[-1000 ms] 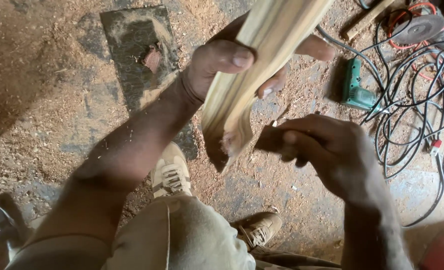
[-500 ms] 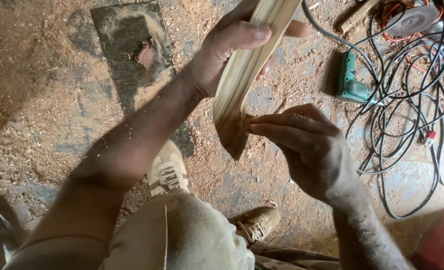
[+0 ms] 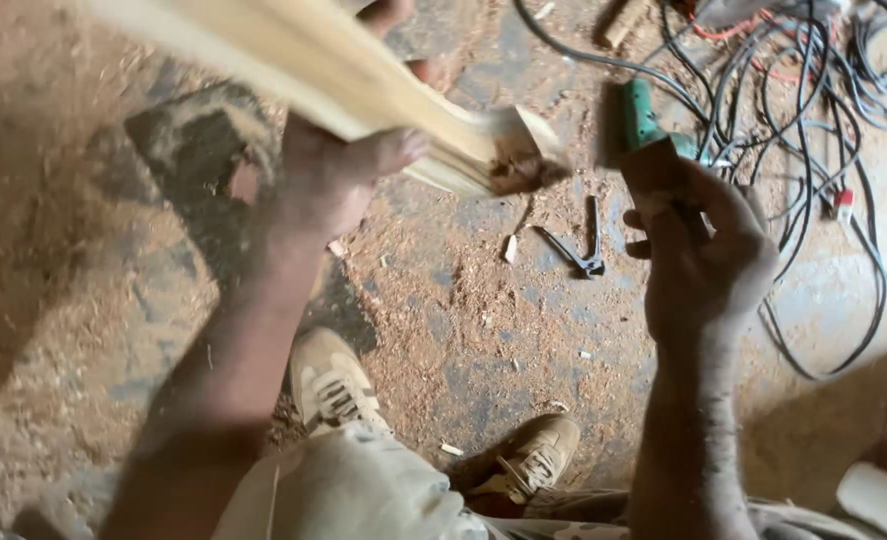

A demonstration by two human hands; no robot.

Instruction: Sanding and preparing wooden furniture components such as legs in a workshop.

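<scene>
My left hand grips a long pale wooden piece with a carved, curved profile. The piece lies nearly level across the top of the view and is blurred by motion; its darker, rough end points right. My right hand is apart from the wood, raised to the right of that end. Its fingers are closed on a small brown sheet that looks like sandpaper.
The concrete floor is strewn with sawdust. A green power tool and tangled cables lie at the upper right, a dark metal hand tool below the wood's end, a dark slab at left. My shoes show below.
The wooden piece has swung from nearly upright to almost level, its end now pointing right. My right hand has come off the wood's end and drawn away to the right.
</scene>
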